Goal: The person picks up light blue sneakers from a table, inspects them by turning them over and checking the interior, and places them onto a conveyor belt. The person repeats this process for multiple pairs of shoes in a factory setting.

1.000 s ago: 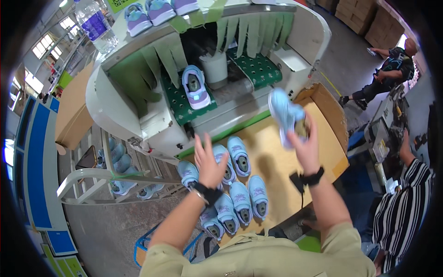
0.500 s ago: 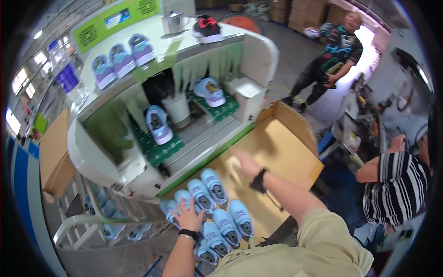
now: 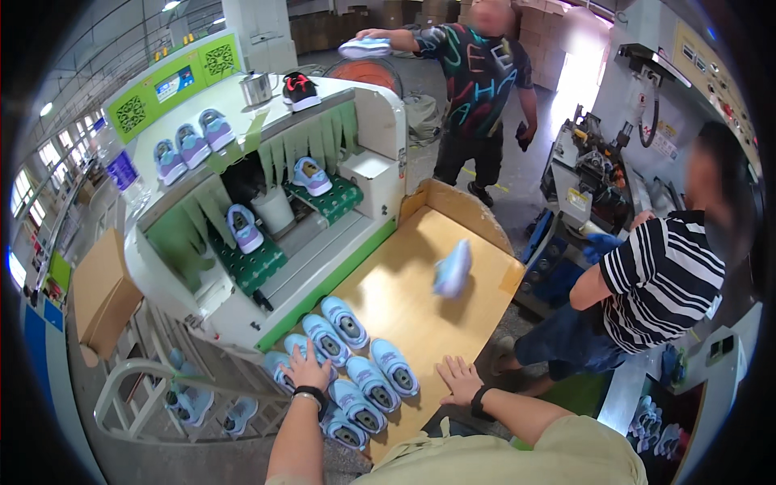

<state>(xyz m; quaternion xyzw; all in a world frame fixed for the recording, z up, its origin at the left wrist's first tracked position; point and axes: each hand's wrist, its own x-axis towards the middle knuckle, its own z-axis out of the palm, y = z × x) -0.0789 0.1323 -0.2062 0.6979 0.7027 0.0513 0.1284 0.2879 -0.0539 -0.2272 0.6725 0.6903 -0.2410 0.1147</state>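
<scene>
The left hand (image 3: 305, 368) is laid flat, fingers spread, on a cluster of light blue children's shoes (image 3: 347, 368) that lie soles up in close rows at the near end of the wooden table (image 3: 420, 315); nothing is gripped, and the palm appears to serve only to steady the row. The right hand (image 3: 459, 380) is rested open and empty on the bare table edge just beside the cluster.

One more light blue shoe (image 3: 453, 268) is seen blurred above the far half of the table, well apart from both hands; whether it touches the board cannot be told.

Beyond the table a white and green conveyor machine (image 3: 267, 202) carries lilac shoes (image 3: 244, 228) on green studded mats. A person in a striped shirt (image 3: 659, 279) is seated at the right, and a standing person (image 3: 481, 77) holds up a pale shoe (image 3: 364, 47).
</scene>
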